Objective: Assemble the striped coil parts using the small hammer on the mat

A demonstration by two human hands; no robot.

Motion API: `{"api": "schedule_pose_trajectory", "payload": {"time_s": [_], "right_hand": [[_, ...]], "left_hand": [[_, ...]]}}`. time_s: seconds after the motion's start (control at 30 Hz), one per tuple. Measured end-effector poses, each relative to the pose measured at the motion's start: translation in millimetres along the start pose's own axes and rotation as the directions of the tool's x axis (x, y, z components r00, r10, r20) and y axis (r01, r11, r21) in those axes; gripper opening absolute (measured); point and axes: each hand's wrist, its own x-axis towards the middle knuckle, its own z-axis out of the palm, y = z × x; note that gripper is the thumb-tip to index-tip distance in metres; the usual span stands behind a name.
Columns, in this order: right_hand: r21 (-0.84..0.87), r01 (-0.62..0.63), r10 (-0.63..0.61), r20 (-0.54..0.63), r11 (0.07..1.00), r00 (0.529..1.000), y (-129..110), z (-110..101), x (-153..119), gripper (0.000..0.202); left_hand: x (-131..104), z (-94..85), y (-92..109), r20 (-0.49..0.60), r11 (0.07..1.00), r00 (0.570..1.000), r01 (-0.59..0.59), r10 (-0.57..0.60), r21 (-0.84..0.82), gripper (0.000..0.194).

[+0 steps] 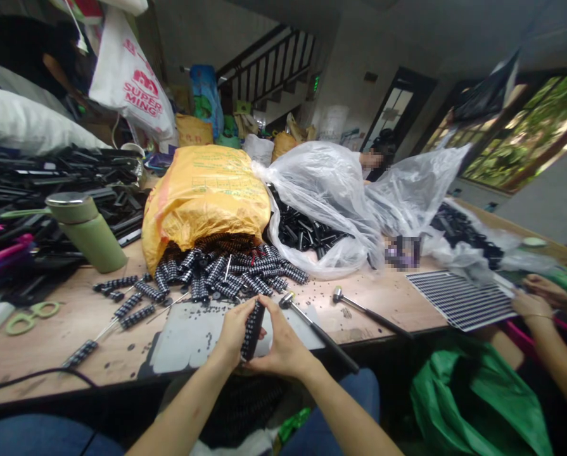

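Note:
Both of my hands hold one black cylindrical piece with rows of light marks [251, 330], near the table's front edge. My left hand [233, 329] wraps its left side. My right hand [286, 345] grips it from the right, with fingertips at its top and lower end. Beneath and behind it lies a grey board [183, 335] dotted with small black bits. A pile of similar black pieces [216, 272] spills from a yellow bag [207, 196] just beyond. Right of my hands, a hammer [318, 329] rests with its handle over the edge; a second hammer [369, 310] lies farther right.
A green bottle [90, 234] and green scissors [33, 316] are at left. Clear plastic bags [325, 190] hold black parts. At right, another person's hands [540, 301] touch a striped sheet [461, 297]. A green bag [477, 399] hangs below the table edge.

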Motion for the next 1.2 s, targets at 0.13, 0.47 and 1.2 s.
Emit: {"api": "schedule_pose_trajectory", "payload": {"time_s": [0.13, 0.47, 1.2], "right_hand": [[0.082, -0.023, 0.024, -0.015, 0.996, 1.0, 4, 3, -1, 0.109], [0.202, -0.041, 0.05, -0.042, 0.979, 0.998, 11, 8, -1, 0.105], [-0.609, -0.568, 0.507, -0.295, 0.553, 0.81, 53, -44, -69, 0.027]], "left_hand": [[1, 0.1, -1, 0.032, 0.999, 0.999, 0.033, -0.032, -0.018, 0.029], [6, 3.1, 0, 0.051, 0.993, 0.992, 0.116, -0.116, 0.007, 0.018], [27, -49.1, -50, 0.774, -0.47, 0.585, -0.627, 0.244, 0.622, 0.035]]}}
